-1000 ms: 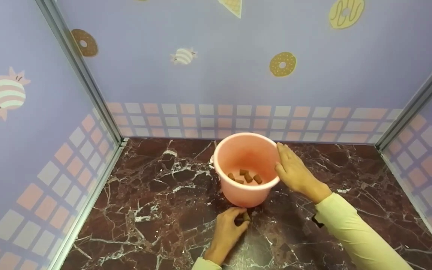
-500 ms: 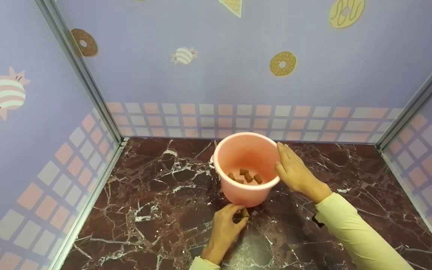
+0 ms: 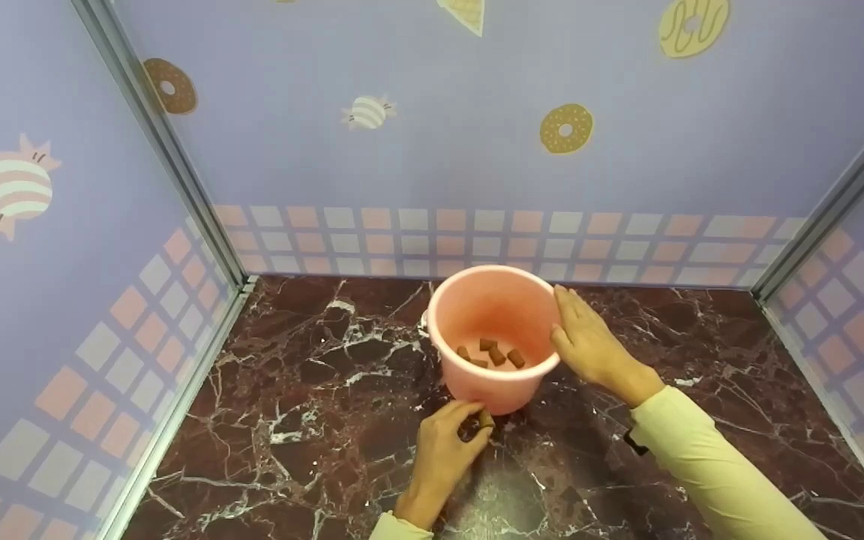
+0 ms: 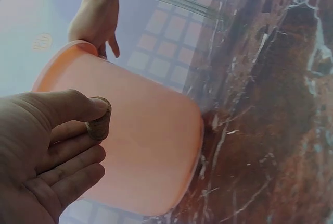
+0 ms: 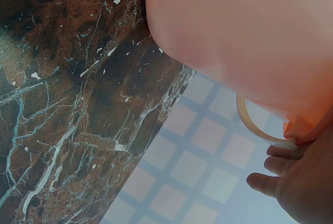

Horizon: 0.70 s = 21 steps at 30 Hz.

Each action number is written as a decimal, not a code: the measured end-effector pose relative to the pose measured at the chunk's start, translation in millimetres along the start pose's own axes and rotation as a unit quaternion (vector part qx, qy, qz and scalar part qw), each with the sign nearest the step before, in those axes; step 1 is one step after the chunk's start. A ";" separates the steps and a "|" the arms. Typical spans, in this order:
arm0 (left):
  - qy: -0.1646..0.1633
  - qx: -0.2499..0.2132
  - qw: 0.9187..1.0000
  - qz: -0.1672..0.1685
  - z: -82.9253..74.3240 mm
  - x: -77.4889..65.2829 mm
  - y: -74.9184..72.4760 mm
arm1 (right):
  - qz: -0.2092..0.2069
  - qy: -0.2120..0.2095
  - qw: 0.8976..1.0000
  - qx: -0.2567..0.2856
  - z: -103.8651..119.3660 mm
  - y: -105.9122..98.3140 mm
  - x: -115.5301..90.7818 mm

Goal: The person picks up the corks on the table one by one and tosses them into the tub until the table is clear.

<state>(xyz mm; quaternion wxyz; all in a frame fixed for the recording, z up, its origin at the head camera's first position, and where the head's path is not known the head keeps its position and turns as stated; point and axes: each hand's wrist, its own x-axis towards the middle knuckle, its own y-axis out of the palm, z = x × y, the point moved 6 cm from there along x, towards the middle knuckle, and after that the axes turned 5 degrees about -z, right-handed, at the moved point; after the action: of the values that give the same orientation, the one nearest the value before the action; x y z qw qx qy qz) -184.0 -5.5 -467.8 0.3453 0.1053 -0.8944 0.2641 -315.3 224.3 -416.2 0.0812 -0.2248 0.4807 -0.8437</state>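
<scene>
A pink bucket point(image 3: 496, 390) stands near the back of the marbled tabletop. Inside, on its floor, lie several brown corks point(image 3: 497, 355). My left hand point(image 3: 439, 450) is low in front of the bucket, pinching a speckled cork point(image 4: 99, 122) between thumb and index finger; the other fingers are loosely bent. In the head view that cork point(image 3: 486, 420) overlaps the foot of the bucket. My right hand point(image 3: 593, 341) rests against the bucket's right rim, its fingers fairly straight. In the right wrist view, the right hand's fingers point(image 5: 265, 182) lie beside the pale handle point(image 5: 252, 122).
The dark red marbled tabletop point(image 3: 312, 427) spreads around the bucket. A lilac wall point(image 3: 447, 165) printed with sweets rises behind it, with side walls at left and right. Metal strips point(image 3: 169, 142) run along the corners.
My left hand has shifted slightly left and up toward the bucket's foot, the cork turning a little in its fingers. My right hand and the bucket have stayed in place.
</scene>
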 end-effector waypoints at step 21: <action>0.028 -0.010 0.999 -0.023 -16.8 18.5 -25.4 | 0.000 0.002 1.000 0.002 -0.3 0.1 1.0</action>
<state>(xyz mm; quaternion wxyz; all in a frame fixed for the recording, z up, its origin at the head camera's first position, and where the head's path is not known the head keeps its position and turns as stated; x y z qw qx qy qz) -178.8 -17.8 -434.7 0.3776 0.1151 -0.8842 0.2496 -316.4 224.1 -416.2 0.0807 -0.2228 0.4790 -0.8452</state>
